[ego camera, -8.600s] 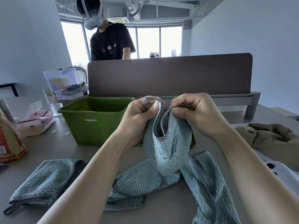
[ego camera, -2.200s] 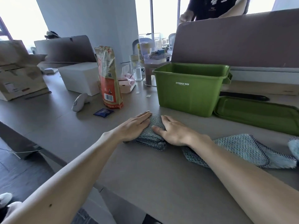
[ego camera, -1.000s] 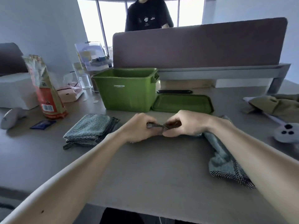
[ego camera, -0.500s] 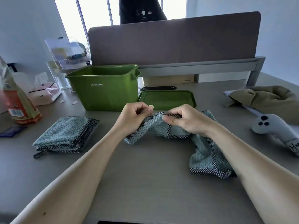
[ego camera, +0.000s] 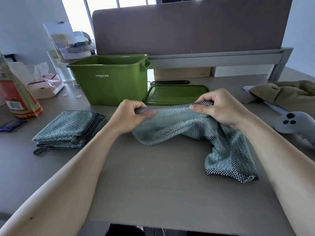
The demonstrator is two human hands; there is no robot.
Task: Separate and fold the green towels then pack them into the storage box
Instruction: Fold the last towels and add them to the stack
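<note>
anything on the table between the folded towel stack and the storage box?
Head view: no, just bare table between the folded towel stack and the storage box. Two small white scraps lie further left, off that line.

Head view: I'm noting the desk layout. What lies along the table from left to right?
Orange bag → tissue box → folded towel → storage box → lid → olive cloth.
</note>
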